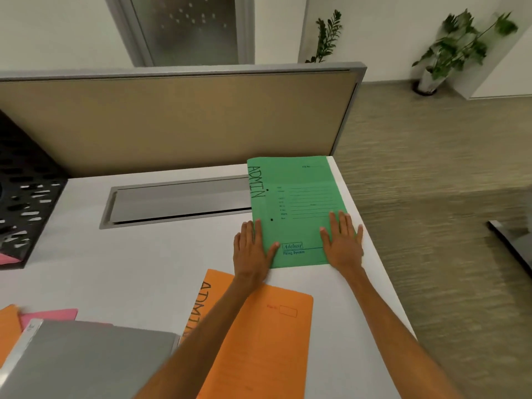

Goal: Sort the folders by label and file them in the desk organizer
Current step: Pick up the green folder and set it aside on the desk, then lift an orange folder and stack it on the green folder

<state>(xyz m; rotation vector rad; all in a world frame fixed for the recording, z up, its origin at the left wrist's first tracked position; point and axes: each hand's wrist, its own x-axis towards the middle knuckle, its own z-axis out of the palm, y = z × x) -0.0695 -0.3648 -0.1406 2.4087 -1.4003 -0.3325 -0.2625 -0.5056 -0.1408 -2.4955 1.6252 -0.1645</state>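
Green folder (299, 197) on white desk (144, 254), left hand (253, 251) and right hand (342, 243) flat on it, tan partition (172, 122) behind

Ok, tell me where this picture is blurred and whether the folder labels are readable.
Head view: the potted plant and floor at right are smeared by motion; ADMIN is sharp on the green folder, its small print too fine to read; ADMIN on the orange folder is cut off low down; light is soft, shadows faint.
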